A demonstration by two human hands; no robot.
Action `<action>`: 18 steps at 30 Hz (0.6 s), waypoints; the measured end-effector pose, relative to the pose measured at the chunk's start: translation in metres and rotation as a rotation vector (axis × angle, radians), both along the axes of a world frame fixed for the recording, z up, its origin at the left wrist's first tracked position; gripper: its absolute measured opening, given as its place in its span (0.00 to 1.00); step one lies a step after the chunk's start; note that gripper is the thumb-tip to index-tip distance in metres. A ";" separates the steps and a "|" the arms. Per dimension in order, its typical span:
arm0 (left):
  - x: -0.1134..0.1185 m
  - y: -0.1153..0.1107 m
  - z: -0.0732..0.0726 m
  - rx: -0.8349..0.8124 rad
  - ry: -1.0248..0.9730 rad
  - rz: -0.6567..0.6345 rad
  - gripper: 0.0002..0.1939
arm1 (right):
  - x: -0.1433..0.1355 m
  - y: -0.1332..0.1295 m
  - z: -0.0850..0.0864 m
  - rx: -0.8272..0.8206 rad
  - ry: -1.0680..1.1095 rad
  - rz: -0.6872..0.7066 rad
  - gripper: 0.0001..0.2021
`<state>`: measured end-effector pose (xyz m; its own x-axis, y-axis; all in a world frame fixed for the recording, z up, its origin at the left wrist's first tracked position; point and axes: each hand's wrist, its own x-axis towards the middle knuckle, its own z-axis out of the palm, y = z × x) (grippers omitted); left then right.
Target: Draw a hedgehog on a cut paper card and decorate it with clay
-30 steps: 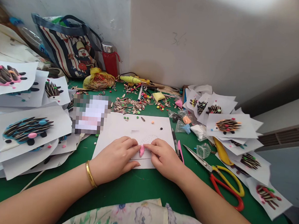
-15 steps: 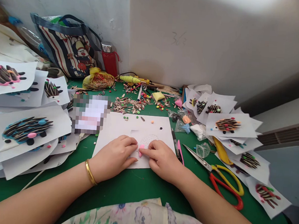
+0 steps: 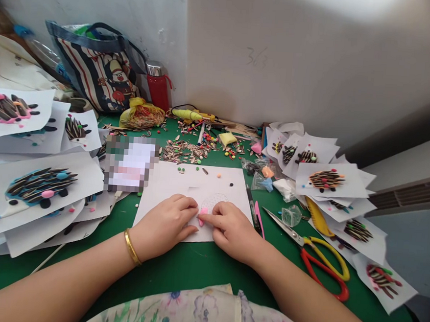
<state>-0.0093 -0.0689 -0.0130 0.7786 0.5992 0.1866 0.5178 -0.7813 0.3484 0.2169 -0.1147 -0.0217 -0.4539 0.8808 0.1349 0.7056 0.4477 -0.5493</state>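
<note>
A sheet of white paper point(image 3: 169, 182) lies on the green table, bearing a faint round drawing point(image 3: 218, 198) with a dotted pattern. Pink clay point(image 3: 203, 212) sits at the drawing's left edge. My left hand point(image 3: 172, 222) rests on the paper left of the clay, thumb apart from the fingers, holding nothing visible. From the right, my right hand point(image 3: 234, 228) reaches in with its index finger stretched out and touching the pink clay; its other fingers are bent. Part of the drawing is hidden behind the right hand. Small clay balls and a sunflower seed point(image 3: 205, 171) lie along the paper's far side.
Scissors point(image 3: 305, 241), a black pen point(image 3: 253, 210) and a pink tool point(image 3: 259, 219) lie to the right. Hedgehog pictures point(image 3: 40, 188) are stacked left, with more point(image 3: 331, 180) at right. Behind are scattered seeds point(image 3: 182, 151), a red flask point(image 3: 158, 89) and a bag point(image 3: 92, 71).
My right index fingertip has shifted very slightly left over the pink clay, and the clay's lower end with it. My left hand stays in place on the paper.
</note>
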 end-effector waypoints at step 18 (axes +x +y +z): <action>0.027 -0.002 -0.006 0.134 0.038 0.163 0.09 | 0.007 0.004 -0.003 -0.070 0.075 -0.014 0.26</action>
